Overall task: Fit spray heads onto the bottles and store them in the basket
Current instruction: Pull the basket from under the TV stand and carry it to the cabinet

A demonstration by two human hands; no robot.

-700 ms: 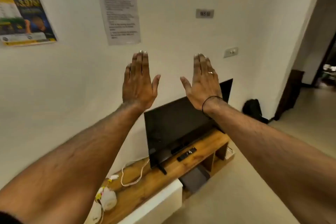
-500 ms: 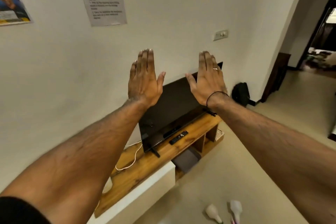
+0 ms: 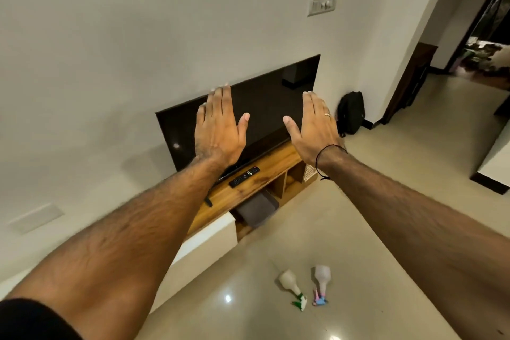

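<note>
Two pale plastic bottles lie on the floor near the bottom of the head view. The left bottle [image 3: 289, 281] has a green and white spray head [image 3: 300, 301] at its neck. The right bottle [image 3: 322, 276] has a pink and blue spray head [image 3: 319, 300] at its neck. My left hand [image 3: 218, 130] and my right hand [image 3: 313, 130] are raised flat in front of me, palms away, fingers straight, holding nothing. Both hands are far above the bottles. A white perforated basket [image 3: 309, 173] shows partly in the TV stand's right compartment.
A dark TV [image 3: 265, 99] stands on a wooden stand [image 3: 265, 174] against the wall, with a remote [image 3: 244, 176] on top. A grey bin [image 3: 258, 211] sits under the stand. A black backpack [image 3: 351, 112] leans in the corner. A doorway opens at the right.
The view has tilted downward, so both bottles on the floor have come fully into sight. My hands stay raised and flat, now lower against the TV.
</note>
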